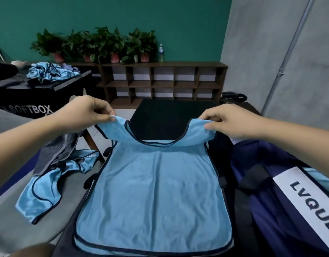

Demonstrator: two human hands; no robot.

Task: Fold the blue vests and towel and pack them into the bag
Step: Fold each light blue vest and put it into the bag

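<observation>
Light-blue cloth vest with dark navy piping (pixel 154 191): lies spread along a black padded work surface (pixel 169 115), hem nearest the camera, neck opening at the far end. Body flat on the surface; both shoulder straps lifted clear of it.

Left hand (pixel 85 112): pinches the left strap between thumb and curled fingers. Right hand (pixel 232 121): pinches the right strap the same way. Well apart from each other, with the curved neckline sagging between them.

To the left, on a grey tabletop (pixel 9 229): a second, shiny light-blue vest with dark trim (pixel 43 190), crumpled and unfolded, its upper end touching a grey striped cloth (pixel 56 153) that lies partly under the left forearm.

To the right, just beside the work surface: a dark navy fabric bag (pixel 267 206) with a white label reading LVQUE (pixel 308 199), partly under the right forearm.

Farther back at left: a heap of more shiny blue cloth (pixel 50 71) on a dark table, above a black box marked SOFTBOX (pixel 30 108). Against the teal wall: a brown wooden cubby shelf (pixel 160 82) topped with potted green plants (pixel 97 45) and a clear bottle (pixel 161 52).
</observation>
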